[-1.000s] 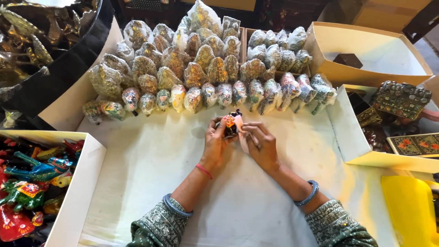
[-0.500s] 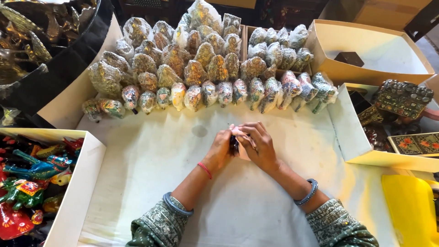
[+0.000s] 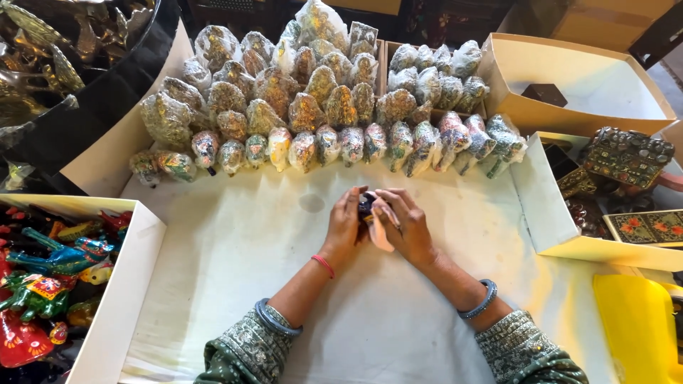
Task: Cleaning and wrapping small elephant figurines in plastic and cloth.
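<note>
— While both hands meet over the middle of the surface, what are they closed on?

— A small dark figurine, pinched between them. The left hand cups it from one side. The right hand comes in from the other with a pale bit of wrap pressed against the piece. So the hands are together, both clamped on that one small thing, just above the white sheet. How much of it the wrap covers I cannot tell, since the fingers hide most of it.

— How far along does the work look?

— Well along, I would judge. Beyond the hands lies a row of wrapped painted figures, side by side along the far edge of the sheet. Behind that row, wrapped gold pieces are piled several deep, with a batch of grey wrapped ones to their right.

— And what seems left?

— To the left, near the sleeve, a white box holds bright painted animals with no wrap on them. Far left, a black bin holds bare brass pieces. On the right, decorated boxes sit unwrapped, and the cardboard box at the far right is almost empty. So plenty looks not yet done.
</note>
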